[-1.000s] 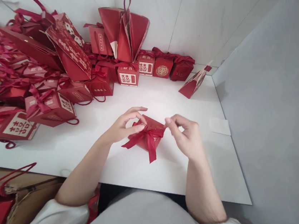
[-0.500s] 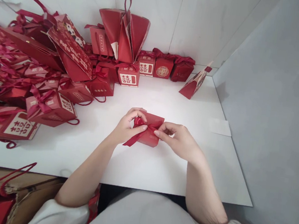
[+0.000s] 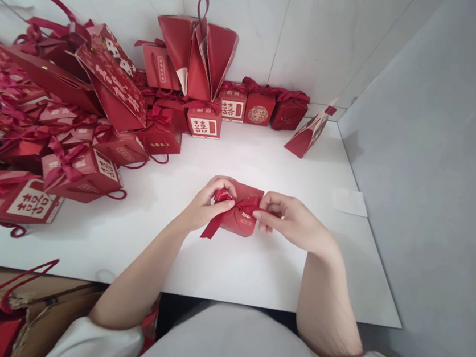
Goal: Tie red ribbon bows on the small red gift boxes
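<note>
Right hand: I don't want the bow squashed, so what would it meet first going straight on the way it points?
The right hand would meet the ribbon bow on the red box first; the two seem to be touching.

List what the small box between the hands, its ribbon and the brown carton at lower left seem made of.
Small box: probably coated card, faintly sheened; straight folded edges and print. Ribbon: likely satin fabric; soft sheen, pliable loops. Brown carton: dull cardboard, apparently corrugated, judging by its ragged, torn edge.
</note>
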Demonstrator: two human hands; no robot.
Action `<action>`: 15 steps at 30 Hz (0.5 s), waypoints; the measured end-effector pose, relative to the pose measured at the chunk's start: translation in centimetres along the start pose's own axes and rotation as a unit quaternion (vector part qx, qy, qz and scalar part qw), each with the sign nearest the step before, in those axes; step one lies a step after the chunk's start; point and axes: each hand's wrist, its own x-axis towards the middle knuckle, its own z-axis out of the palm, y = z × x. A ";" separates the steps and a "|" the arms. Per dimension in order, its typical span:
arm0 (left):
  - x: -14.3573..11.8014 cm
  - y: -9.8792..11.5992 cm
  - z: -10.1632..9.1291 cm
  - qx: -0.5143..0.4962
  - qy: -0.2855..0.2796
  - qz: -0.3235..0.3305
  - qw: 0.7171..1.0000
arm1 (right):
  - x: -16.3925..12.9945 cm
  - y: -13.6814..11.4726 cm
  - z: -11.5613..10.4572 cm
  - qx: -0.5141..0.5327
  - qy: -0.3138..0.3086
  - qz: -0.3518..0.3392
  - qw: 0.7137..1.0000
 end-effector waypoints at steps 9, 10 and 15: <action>0.0 -0.3 -0.7 0.053 -0.007 0.056 0.997 | 0.5 -0.9 3.2 -0.252 0.167 -0.191 0.934; 0.0 -0.3 -0.7 0.057 -0.008 0.060 0.997 | 0.6 -0.8 3.5 -0.268 0.168 -0.188 0.930; 0.0 -0.1 -0.9 0.071 -0.016 0.070 0.995 | 0.9 -0.3 3.6 -0.272 0.160 -0.164 0.934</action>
